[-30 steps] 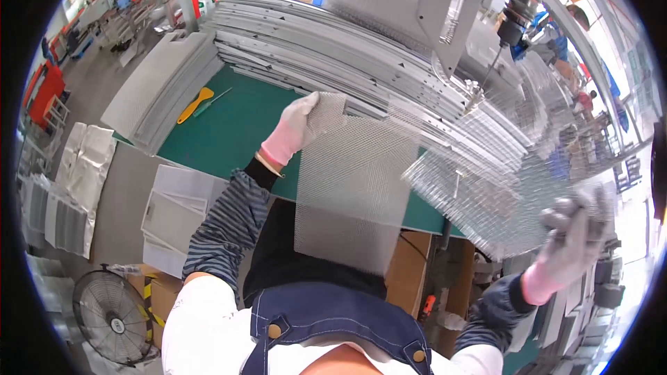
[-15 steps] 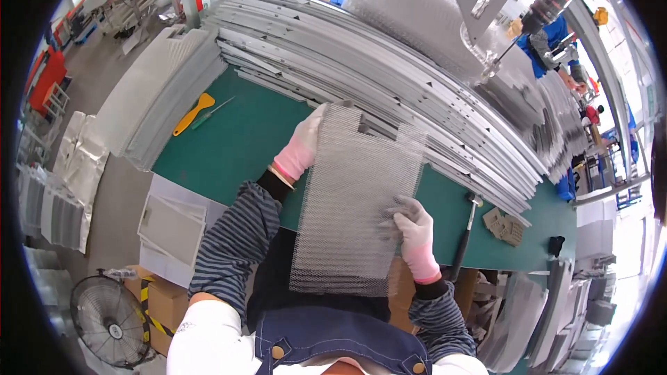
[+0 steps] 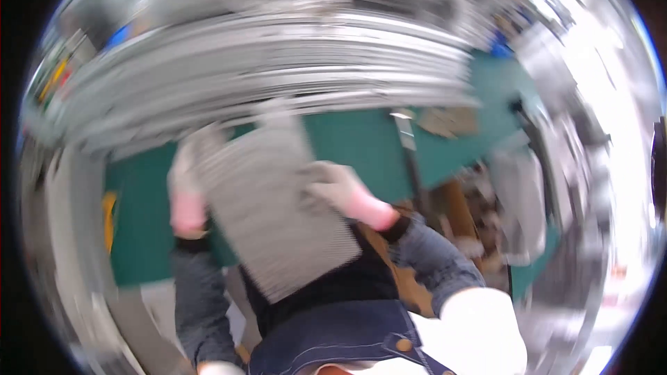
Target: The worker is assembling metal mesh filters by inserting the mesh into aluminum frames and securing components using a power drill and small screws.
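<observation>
A grey metal mesh sheet with a cutout at its far end is held tilted over my lap and the table's near edge. My left hand, in a white and pink glove, grips its far left edge; the fingertips are blurred. At the sheet's right edge, my right hand is closed with bent fingers against the mesh, gloved the same way. Motion smears the whole picture, so fine detail of the mesh and fingers is lost.
Long pale metal strips lie stacked across the back of the green table. A hammer and a brown cardboard piece lie to the right. A yellow scraper lies at the left. A stack of panels stands beyond it.
The view has swung to the right, so the table and its contents sit further left in the picture. The mesh sheet has turned, its near end now pointing right. Both hands stay on it.
</observation>
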Tool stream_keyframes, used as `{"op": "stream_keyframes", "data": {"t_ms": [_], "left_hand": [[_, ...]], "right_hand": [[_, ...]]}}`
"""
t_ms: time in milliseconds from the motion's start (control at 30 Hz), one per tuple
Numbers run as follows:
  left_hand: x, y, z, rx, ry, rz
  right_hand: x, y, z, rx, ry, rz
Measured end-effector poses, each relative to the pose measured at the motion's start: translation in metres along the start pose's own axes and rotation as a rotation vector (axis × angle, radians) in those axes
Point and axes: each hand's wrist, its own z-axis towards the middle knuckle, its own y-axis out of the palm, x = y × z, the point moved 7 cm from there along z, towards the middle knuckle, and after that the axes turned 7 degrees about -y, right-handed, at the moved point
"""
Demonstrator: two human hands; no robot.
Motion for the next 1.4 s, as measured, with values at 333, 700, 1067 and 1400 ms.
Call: {"op": "stream_keyframes", "data": {"t_ms": [333,700,1067,1400], "left_hand": [[-0.042,-0.009,0.018,-0.077,-0.146,-0.307],[-0.055,-0.024,0.024,-0.066,-0.154,-0.245],[-0.042,-0.014,0.016,-0.037,-0.092,-0.178],[0.029,-0.003,-0.016,0.122,0.423,0.585]], "right_hand": [[-0.105,-0.287,-0.293,0.978,0.139,-1.582],[-0.007,-0.386,-0.358,0.718,0.556,-1.663],[-0.147,-0.461,-0.456,1.732,-0.801,-1.221],[-0.280,-0.280,-0.394,1.740,-0.997,-2.691]]}}
